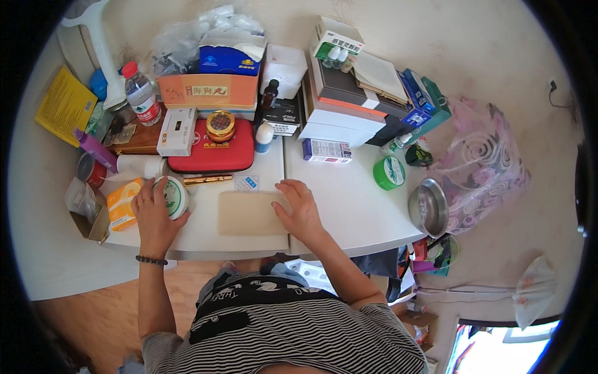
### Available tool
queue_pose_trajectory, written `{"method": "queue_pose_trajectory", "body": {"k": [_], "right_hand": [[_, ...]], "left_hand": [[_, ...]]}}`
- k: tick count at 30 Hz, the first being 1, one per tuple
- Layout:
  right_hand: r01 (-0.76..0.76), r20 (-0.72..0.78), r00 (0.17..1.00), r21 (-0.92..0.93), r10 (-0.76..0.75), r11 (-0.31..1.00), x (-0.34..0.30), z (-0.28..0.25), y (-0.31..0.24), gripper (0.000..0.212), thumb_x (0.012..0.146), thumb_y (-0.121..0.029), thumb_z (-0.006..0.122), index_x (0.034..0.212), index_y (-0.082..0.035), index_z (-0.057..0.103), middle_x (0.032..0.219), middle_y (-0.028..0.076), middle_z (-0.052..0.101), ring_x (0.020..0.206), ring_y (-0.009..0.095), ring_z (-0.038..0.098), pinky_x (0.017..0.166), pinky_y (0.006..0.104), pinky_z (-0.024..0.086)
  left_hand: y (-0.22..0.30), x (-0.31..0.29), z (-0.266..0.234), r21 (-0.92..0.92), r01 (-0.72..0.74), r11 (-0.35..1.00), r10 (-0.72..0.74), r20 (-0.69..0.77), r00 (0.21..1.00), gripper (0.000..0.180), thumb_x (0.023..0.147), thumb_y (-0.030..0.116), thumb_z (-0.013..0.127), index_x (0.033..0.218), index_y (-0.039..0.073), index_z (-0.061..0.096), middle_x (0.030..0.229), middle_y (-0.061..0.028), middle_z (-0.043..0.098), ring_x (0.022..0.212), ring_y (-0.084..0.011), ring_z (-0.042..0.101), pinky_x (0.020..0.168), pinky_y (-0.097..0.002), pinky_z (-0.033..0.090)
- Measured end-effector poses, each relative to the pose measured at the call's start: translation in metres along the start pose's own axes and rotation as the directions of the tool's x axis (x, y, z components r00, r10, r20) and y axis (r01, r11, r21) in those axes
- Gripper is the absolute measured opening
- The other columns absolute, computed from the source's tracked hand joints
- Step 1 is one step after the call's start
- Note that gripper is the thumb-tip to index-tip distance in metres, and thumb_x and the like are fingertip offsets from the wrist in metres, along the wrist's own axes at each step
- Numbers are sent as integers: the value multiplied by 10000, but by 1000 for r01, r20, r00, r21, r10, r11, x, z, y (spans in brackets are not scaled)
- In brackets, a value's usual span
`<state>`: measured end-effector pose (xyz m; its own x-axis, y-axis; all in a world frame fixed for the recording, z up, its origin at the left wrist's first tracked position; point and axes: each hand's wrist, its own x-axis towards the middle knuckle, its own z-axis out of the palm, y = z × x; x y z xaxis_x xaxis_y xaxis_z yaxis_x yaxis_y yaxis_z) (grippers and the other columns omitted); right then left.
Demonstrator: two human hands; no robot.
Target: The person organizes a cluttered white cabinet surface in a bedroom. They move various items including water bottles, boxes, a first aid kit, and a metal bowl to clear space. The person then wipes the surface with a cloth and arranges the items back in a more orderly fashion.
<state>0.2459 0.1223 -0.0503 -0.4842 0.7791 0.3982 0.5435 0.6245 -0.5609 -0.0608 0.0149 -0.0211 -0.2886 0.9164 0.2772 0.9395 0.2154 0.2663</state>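
My left hand (156, 209) is at the left of the white table, its thumb and index finger around the near left edge of a round white tub (177, 198) with green print. The other fingers reach beside an orange and white box (122, 201); whether they touch it I cannot tell. My right hand (301, 210) is open, fingers apart, at the right end of a flat beige rectangular pad or folded cloth (246, 215). A small printed packet (246, 182) and a slim gold-coloured stick (208, 179) lie just beyond the pad.
A red zip case (210, 149) carries a gold-lidded jar (220, 126). Behind stand stacked boxes (349, 93), a water bottle (142, 93) and a white roll (141, 165). At right are a green round tub (389, 173) and a metal bowl (428, 207) near the table's edge.
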Motion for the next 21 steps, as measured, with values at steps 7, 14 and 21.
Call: {"method": "queue_pose_trajectory", "body": {"k": [7, 14, 21], "right_hand": [[-83, 94, 994, 441, 46, 894, 1, -20, -11, 473, 837, -150, 696, 1262, -17, 535, 1183, 154, 565, 1107, 291, 561, 943, 376, 453], [-389, 213, 878, 837, 428, 384, -9, -39, 28, 525, 889, -124, 647, 1368, -13, 461, 1215, 95, 573, 1092, 151, 546, 928, 310, 463], [-447, 4, 686, 791, 727, 417, -57, -127, 114, 457, 949, -192, 564, 1354, 3, 478, 1004, 67, 634, 777, 123, 633, 545, 270, 530]], "left_hand": [[64, 7, -20, -261, -291, 920, 230, -239, 943, 886, 545, 115, 876, 1322, 75, 451, 1411, -185, 384, 1274, -393, 387, 1049, -482, 368], [185, 31, 35, -535, -528, 660, 619, -11, 785, 892, 604, 212, 864, 1351, 43, 408, 1462, -237, 325, 1350, -429, 327, 1112, -480, 307], [154, 23, 61, -387, -425, 818, 471, 29, 882, 699, 726, 156, 737, 1353, 28, 455, 1449, -185, 396, 1354, -391, 346, 1126, -487, 280]]}}
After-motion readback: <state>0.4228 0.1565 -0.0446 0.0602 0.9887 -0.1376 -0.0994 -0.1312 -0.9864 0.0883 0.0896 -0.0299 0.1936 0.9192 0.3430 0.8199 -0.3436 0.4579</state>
